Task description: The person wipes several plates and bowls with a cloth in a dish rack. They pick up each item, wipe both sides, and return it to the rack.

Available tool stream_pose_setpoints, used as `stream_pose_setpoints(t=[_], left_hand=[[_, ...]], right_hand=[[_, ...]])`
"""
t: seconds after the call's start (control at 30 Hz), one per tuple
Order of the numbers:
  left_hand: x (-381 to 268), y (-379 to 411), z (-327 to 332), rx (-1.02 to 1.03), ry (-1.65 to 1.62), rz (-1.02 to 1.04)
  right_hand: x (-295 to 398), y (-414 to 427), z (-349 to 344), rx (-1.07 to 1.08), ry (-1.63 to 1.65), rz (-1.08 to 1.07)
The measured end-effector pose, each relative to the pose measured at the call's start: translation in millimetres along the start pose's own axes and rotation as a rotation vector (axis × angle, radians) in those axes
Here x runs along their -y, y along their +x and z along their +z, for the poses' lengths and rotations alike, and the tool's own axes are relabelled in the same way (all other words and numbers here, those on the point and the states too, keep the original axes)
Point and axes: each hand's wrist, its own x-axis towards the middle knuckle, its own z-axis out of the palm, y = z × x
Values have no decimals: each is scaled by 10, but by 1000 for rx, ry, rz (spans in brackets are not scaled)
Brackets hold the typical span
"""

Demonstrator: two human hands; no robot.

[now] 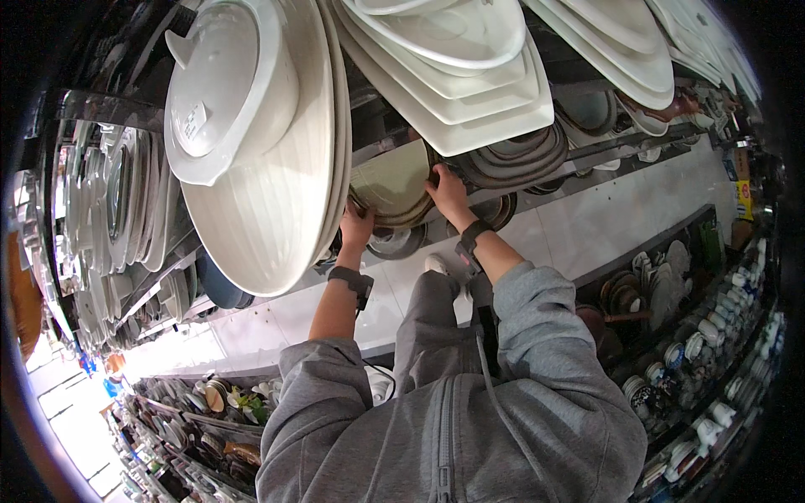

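A stack of brownish-rimmed, pale green-beige plates (393, 179) lies on the shelf in front of me. My left hand (357, 227) grips its near left edge, with the thumb by the rim. On the right side of the same stack, my right hand (448, 188) has its fingers at the rim. Just right of it stands a pile of dark grey, brown-rimmed dishes (519, 157). White rectangular plates (490, 126) are stacked on the shelf above. The undersides of the gripped plates are hidden.
Large white oval platters (264, 232) with a lidded white tureen (220, 82) on them jut out at upper left. A round grey dish (397, 242) sits below my hands. Behind me, shelves hold small ceramic pieces (710, 333). White floor tiles (578, 232) run along the aisle.
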Motion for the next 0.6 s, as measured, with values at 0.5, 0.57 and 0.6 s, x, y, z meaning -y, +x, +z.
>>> stream_pose_setpoints(t=[0.5,0.57,0.6], left_hand=[[-443,-633,-394,0,-275,-29],[-311,-760,-383,-99,-272,77],[-284,-804,-436,-82,-230,68]], right_hand=[[86,-257,-243,255,26,39],[167,-373,-347,292,-62,-1],[218,-420,-384,310,-76,1]])
